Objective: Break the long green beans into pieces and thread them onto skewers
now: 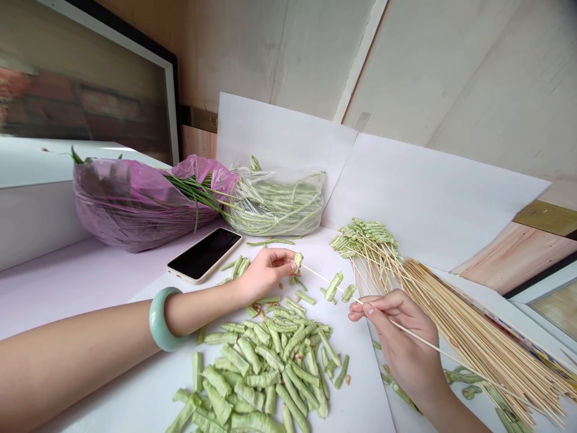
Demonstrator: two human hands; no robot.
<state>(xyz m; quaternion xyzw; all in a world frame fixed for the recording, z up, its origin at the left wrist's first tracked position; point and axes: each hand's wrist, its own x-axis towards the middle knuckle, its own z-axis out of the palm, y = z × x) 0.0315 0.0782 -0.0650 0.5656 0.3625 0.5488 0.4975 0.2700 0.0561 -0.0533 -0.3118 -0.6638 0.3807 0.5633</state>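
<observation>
Skewer [317,273]: spans both hands above the counter [49,300]; far tip hidden at a bean piece [298,261], rear end probably lost against the bundled sticks [478,337].
Left hand [269,275]: fingertips pinched on that bean piece.
Right hand [401,337]: thumb and fingers closed around the skewer, covering part.
Bean pile [265,361]: cut off by the bottom edge.
Purple bag [130,207]: contents mostly veiled.

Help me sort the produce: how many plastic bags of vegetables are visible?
2: a translucent purple plastic bag at the left, and a clear plastic bag of long green beans to its right, beyond the left hand. Others may be hidden.
</observation>
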